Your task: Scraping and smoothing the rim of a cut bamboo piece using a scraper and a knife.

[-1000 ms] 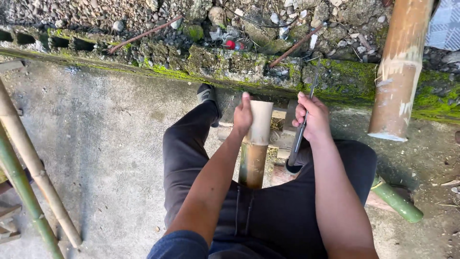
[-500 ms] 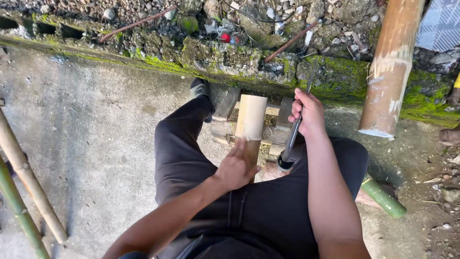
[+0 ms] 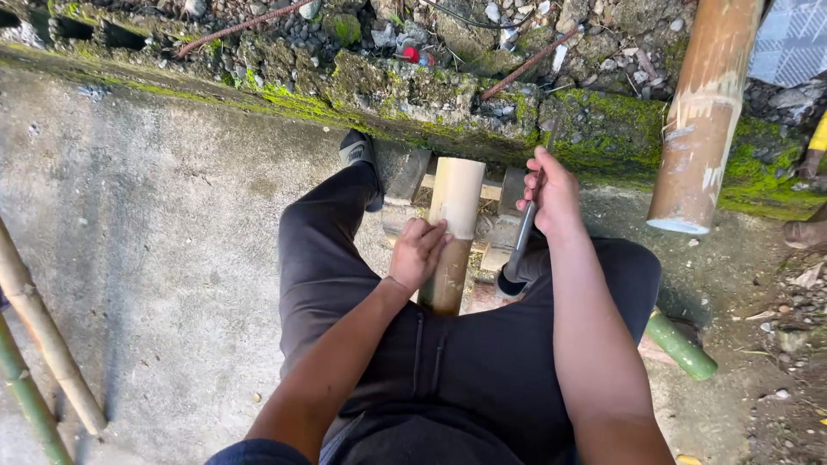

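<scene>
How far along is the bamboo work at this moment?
Done: the upper part of the upright bamboo piece looks pale and stripped, the lower part browner. In hand: the left hand steadies it mid-length, and the right hand holds a dark-handled blade beside it, apart from the bamboo. Left: the brown lower section; other bamboo poles stand nearby, seemingly unworked.

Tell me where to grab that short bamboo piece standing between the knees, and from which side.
Grip the bamboo piece around its middle, from the left, as the left hand does now. It stands nearly upright and round, so fingers can wrap its wall. The right side is probably best left free, since the right hand holds a blade there; the cut top is open.
</scene>
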